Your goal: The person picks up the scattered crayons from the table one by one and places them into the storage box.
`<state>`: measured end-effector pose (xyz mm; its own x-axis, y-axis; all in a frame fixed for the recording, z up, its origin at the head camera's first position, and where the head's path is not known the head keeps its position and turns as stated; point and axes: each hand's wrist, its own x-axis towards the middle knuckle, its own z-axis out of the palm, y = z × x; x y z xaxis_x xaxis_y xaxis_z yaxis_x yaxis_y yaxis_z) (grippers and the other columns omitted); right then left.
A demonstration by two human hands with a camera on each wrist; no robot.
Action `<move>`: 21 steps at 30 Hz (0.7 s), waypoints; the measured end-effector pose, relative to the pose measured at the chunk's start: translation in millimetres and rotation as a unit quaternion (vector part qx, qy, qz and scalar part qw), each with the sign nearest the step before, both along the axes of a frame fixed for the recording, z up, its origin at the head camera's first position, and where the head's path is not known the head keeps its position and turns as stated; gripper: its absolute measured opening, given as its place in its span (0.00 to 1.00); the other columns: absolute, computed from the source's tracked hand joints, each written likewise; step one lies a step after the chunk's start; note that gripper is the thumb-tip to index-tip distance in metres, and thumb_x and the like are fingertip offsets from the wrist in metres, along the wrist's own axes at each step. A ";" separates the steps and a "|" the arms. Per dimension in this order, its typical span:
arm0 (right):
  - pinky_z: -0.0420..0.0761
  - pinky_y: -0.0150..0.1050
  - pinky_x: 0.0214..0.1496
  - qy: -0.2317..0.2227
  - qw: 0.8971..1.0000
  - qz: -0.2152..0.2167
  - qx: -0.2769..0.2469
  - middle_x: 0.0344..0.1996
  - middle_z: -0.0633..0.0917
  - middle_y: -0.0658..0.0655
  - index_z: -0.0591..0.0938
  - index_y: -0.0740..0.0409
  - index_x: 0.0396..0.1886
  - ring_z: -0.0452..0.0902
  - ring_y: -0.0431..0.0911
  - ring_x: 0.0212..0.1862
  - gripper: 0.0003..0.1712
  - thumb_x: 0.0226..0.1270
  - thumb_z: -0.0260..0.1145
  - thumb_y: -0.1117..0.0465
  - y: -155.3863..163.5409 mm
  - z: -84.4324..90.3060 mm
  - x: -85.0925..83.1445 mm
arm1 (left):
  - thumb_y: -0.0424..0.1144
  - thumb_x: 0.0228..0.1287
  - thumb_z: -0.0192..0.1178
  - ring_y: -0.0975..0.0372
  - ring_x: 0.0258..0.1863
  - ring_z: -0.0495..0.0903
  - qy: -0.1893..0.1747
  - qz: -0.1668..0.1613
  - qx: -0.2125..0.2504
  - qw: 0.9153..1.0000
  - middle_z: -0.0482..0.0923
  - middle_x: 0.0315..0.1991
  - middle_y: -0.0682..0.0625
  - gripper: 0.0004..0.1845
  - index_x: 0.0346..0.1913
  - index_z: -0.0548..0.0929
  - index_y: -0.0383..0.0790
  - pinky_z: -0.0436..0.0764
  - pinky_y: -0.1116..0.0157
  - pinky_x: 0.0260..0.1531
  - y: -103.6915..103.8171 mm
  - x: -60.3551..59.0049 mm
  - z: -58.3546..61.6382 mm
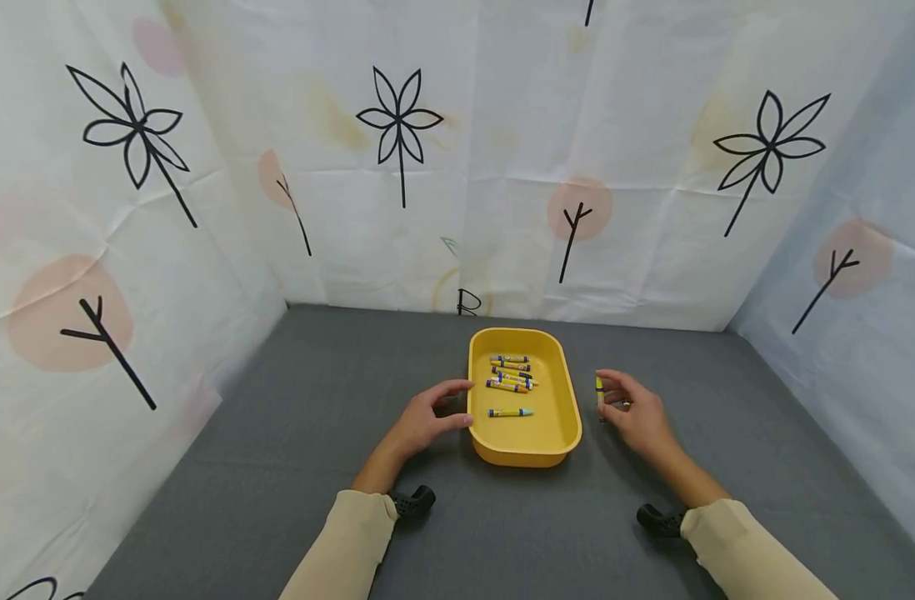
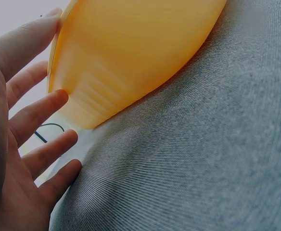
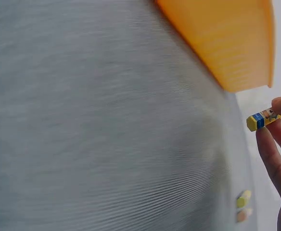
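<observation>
- Yellow tray (image 1: 523,450), oblong with rounded corners, sits on a grey fabric surface (image 1: 292,467), roughly midway between two hands.
- Inside the tray lie several crayons (image 1: 512,372) with blue and yellow wrappers, most bunched toward the far end and one (image 1: 510,412) alone nearer the middle.
- Left hand (image 1: 427,417) rests at the tray's left wall, thumb and forefinger spread along its rim; the grip is loose and open, fingers fairly straight, holding nothing.
- From the left wrist view, the fingers (image 2: 37,113) fan out just beside the tray's outer wall (image 2: 131,57).
- Right hand (image 1: 637,417) hovers just right of the tray, apart from it, its grip pinched on a yellow crayon (image 1: 599,387) between thumb and fingertips, the crayon held roughly upright.
- From the right wrist view, that crayon's blunt end (image 3: 261,120) shows a yellow and blue wrapper, near the tray's corner (image 3: 236,43).
- Cream sleeves (image 1: 352,542) cover both forearms.
- White cloth walls (image 1: 502,125) printed with black flowers and pink circles enclose the surface on three sides.
</observation>
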<state>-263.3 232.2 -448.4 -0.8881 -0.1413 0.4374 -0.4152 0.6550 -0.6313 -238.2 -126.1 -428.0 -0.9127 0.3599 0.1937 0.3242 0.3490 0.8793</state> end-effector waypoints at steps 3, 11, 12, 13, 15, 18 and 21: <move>0.83 0.51 0.41 0.008 1.000 0.002 -0.002 0.42 0.81 0.64 0.75 0.62 0.61 0.81 0.58 0.42 0.31 0.57 0.69 0.76 -2.7 7.4 -8.7 | 0.35 0.62 0.66 0.46 0.63 0.69 0.003 -0.001 0.005 1.000 0.72 0.64 0.42 0.26 0.64 0.75 0.37 0.66 0.45 0.62 -0.4 -0.1 -1.4; 0.82 0.55 0.42 0.033 0.999 0.020 0.016 0.45 0.80 0.64 0.75 0.62 0.63 0.80 0.58 0.43 0.30 0.59 0.68 0.75 -12.4 35.1 -29.2 | 0.37 0.63 0.66 0.47 0.65 0.67 -0.002 -0.007 -0.004 1.000 0.70 0.66 0.43 0.28 0.65 0.74 0.39 0.64 0.45 0.64 -1.9 0.2 -2.5; 0.81 0.55 0.42 0.034 0.999 0.022 0.020 0.45 0.80 0.64 0.75 0.62 0.63 0.80 0.58 0.43 0.30 0.60 0.68 0.74 -13.8 38.6 -31.3 | 0.37 0.63 0.66 0.47 0.65 0.67 -0.002 -0.007 -0.002 1.000 0.70 0.65 0.43 0.27 0.65 0.74 0.39 0.64 0.45 0.64 -1.8 0.6 -2.7; 0.81 0.54 0.43 0.032 0.999 0.024 0.023 0.45 0.80 0.64 0.75 0.61 0.63 0.79 0.57 0.44 0.30 0.60 0.68 0.74 -15.7 42.3 -33.3 | 0.37 0.63 0.66 0.47 0.64 0.67 0.000 -0.008 0.000 1.000 0.70 0.65 0.43 0.27 0.65 0.74 0.39 0.64 0.45 0.63 -1.7 0.8 -2.8; 0.81 0.54 0.43 0.027 0.999 0.031 0.032 0.46 0.80 0.63 0.75 0.61 0.63 0.79 0.57 0.44 0.29 0.61 0.68 0.73 -21.0 49.3 -37.9 | 0.37 0.63 0.66 0.47 0.64 0.68 0.003 -0.007 0.000 1.000 0.71 0.65 0.43 0.27 0.65 0.74 0.39 0.65 0.44 0.63 -1.4 1.0 -2.8; 0.81 0.53 0.45 0.016 0.997 0.049 0.052 0.46 0.80 0.64 0.74 0.61 0.63 0.79 0.57 0.45 0.28 0.62 0.67 0.73 -31.3 58.9 -44.4 | 0.37 0.63 0.66 0.47 0.64 0.68 0.003 -0.010 -0.005 1.000 0.71 0.65 0.43 0.27 0.65 0.74 0.39 0.65 0.45 0.63 -1.9 -0.6 -3.4; 0.81 0.52 0.45 -0.001 0.995 0.070 0.074 0.47 0.80 0.65 0.74 0.61 0.63 0.79 0.57 0.46 0.28 0.63 0.66 0.73 -44.6 66.7 -49.2 | 0.38 0.63 0.66 0.48 0.65 0.67 -0.003 -0.007 -0.010 1.000 0.70 0.66 0.44 0.28 0.66 0.73 0.40 0.64 0.46 0.64 -2.6 -6.6 -11.0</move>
<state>-312.6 187.6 -381.7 -0.8561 -0.3254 0.4015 -0.5075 0.6765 -0.5337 -244.8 -128.7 -438.9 -0.9087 0.3766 0.1801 0.3232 0.3616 0.8745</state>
